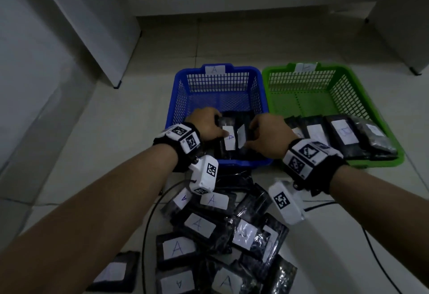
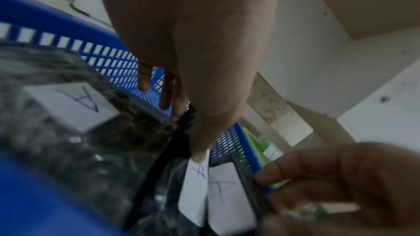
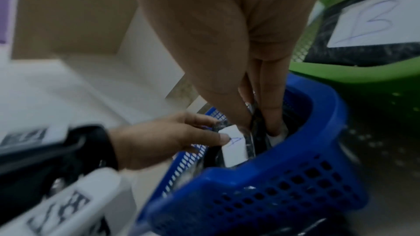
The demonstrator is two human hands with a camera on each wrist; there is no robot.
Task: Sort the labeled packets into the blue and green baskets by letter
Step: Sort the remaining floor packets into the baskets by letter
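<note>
Two black packets are held upright in the blue basket (image 1: 181, 99), at its near edge, long axes running near to far. The left packet (image 1: 228, 138), labelled "A", is pinched by the left hand (image 1: 205, 124). The right packet (image 1: 241, 136), label writing unclear, is gripped by the right hand (image 1: 267, 132). An "A" tag is fixed on the basket's far rim. Packets marked "B" are lined along the near edge of the green basket (image 1: 348, 78). A loose pile (image 1: 209, 235), mostly marked "A", lies on pale floor tiles (image 1: 104, 119); white furniture stands behind.
</note>
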